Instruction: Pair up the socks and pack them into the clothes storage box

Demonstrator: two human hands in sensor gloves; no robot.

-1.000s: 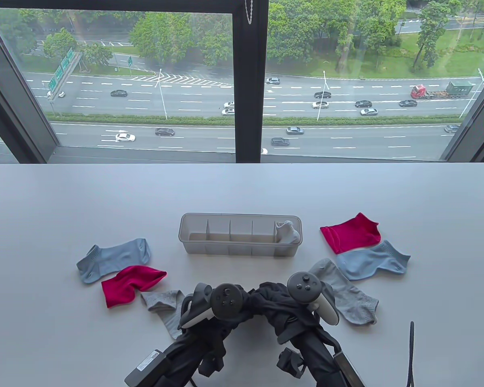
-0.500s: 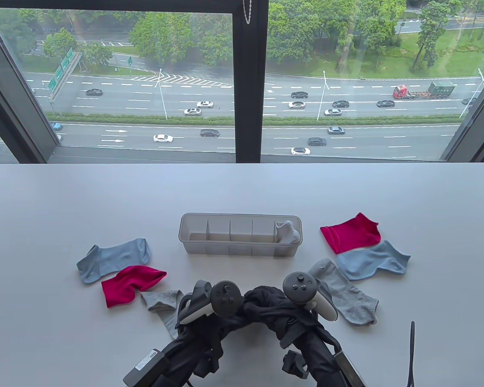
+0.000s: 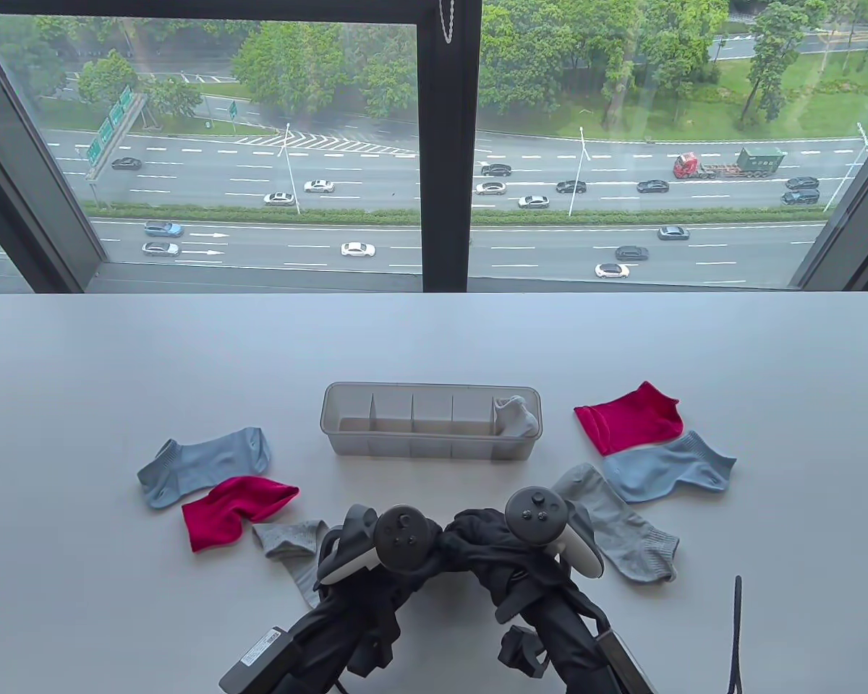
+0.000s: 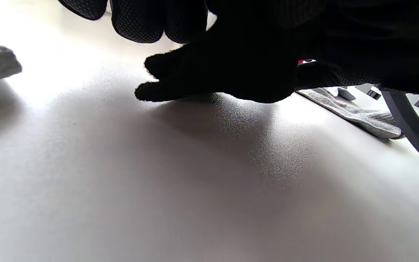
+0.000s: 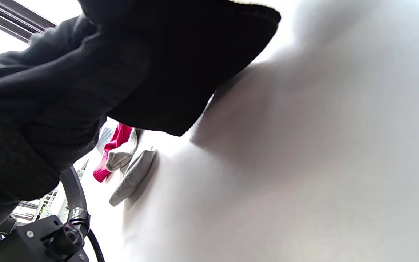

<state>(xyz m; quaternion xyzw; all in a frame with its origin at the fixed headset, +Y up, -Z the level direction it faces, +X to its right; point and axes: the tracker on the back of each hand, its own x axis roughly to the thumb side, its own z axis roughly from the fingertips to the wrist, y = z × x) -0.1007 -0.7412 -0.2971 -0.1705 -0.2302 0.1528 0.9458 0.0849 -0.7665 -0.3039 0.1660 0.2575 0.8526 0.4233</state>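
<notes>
At the near edge of the white tabletop [image 3: 116, 614], two gloved hands meet over a bundle of black socks [image 3: 477, 542]. The left hand [image 3: 376, 557] and the right hand [image 3: 542, 549] each carry a tracker on the back, and both have their fingers [image 4: 140, 22] curled into the dark fabric, grasping it just above the surface.

Just left of the hands, a grey sock [image 3: 293, 549] lies partly hidden behind the left wrist. Beyond it lie a crimson sock [image 3: 231, 510] and, a little farther left, a pale blue sock [image 3: 202, 466]. Just right of the hands, another grey sock [image 3: 622, 524] stretches diagonally, its near end touching the right tracker in this view. Past it sit a second pale blue sock [image 3: 669, 466] and a second crimson sock [image 3: 629, 418], overlapping at their edges.

Farther back, centred, stands the translucent storage box [image 3: 376, 447], divided into compartments; a rolled grey sock pair [image 3: 515, 416] fills the rightmost one.

Behind the tabletop, a large window [image 3: 445, 144] with a dark frame overlooks a multi-lane road with cars and trees.
</notes>
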